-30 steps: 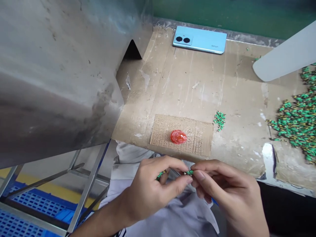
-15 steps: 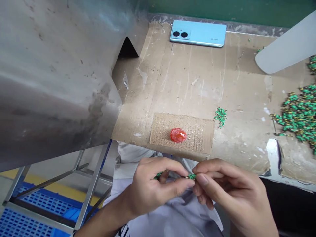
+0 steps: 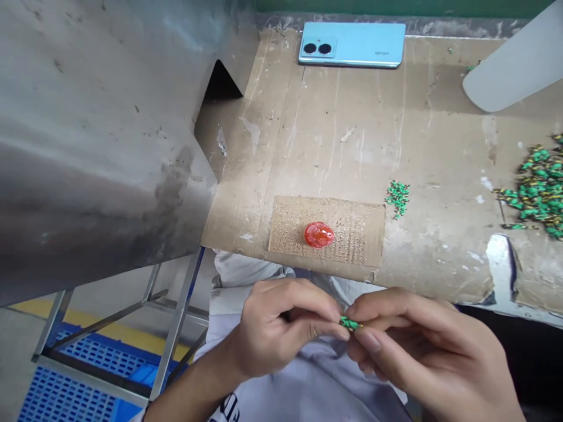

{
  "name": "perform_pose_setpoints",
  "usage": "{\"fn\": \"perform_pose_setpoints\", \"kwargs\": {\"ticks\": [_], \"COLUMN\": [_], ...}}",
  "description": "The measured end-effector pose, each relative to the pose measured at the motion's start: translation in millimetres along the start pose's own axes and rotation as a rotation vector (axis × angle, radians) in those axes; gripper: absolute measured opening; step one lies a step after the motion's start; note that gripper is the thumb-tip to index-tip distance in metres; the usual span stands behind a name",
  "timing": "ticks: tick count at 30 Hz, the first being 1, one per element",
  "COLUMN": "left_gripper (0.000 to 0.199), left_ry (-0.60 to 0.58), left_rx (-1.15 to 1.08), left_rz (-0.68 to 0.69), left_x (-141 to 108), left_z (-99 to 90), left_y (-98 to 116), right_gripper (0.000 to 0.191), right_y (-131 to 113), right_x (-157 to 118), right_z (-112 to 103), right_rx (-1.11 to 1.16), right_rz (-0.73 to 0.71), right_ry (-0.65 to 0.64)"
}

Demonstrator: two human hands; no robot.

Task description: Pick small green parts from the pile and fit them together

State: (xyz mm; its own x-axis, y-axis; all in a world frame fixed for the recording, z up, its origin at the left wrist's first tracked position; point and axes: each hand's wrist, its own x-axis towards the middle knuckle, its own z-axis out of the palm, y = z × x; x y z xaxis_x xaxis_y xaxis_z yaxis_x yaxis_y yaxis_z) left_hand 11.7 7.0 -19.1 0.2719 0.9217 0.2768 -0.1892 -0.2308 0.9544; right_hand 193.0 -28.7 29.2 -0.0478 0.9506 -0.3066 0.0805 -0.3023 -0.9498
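My left hand [image 3: 285, 328] and my right hand [image 3: 416, 343] meet in front of the table edge, above my lap. Between their fingertips they pinch a small green component [image 3: 350, 323] with yellowish ends. Its middle is partly hidden by my fingers. Beyond the hands, a glossy red lump [image 3: 319, 234] sits on a ribbed cardboard patch [image 3: 352, 231]. A small cluster of green components [image 3: 398, 197] lies just right of that patch, and a larger heap of them [image 3: 539, 190] lies at the right edge of the view.
A dented steel hopper [image 3: 97, 146] fills the left side, above a metal stand [image 3: 176, 310] and blue plastic crates [image 3: 88, 375]. A light blue phone [image 3: 352, 44] lies at the far edge of the cardboard-covered table [image 3: 440, 135]. A white curved panel [image 3: 514, 64] overhangs the top right.
The view has tilted down and shifted, so the table sits higher and the large heap sits further right. The pinched component has moved slightly right, and the green piece near my left fingers is no longer visible.
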Motion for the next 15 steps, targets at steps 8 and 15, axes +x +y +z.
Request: {"fn": "perform_pose_setpoints", "kwargs": {"ticks": [8,15], "left_gripper": [0.009,0.016], "left_ry": [-0.017,-0.105], "left_rx": [-0.023,0.132], "left_rz": [-0.011,-0.011], "left_x": [-1.3,-1.0], "left_z": [0.9,-1.3], "left_y": [0.9,5.5], "right_gripper": [0.01,0.009], "right_y": [0.9,-1.3], "right_x": [6.0,6.6], "right_z": [-4.7,-2.6], "right_rx": [-0.142,-0.164], "right_rz": [-0.184,-0.156], "right_ry": [-0.119,-0.14]}}
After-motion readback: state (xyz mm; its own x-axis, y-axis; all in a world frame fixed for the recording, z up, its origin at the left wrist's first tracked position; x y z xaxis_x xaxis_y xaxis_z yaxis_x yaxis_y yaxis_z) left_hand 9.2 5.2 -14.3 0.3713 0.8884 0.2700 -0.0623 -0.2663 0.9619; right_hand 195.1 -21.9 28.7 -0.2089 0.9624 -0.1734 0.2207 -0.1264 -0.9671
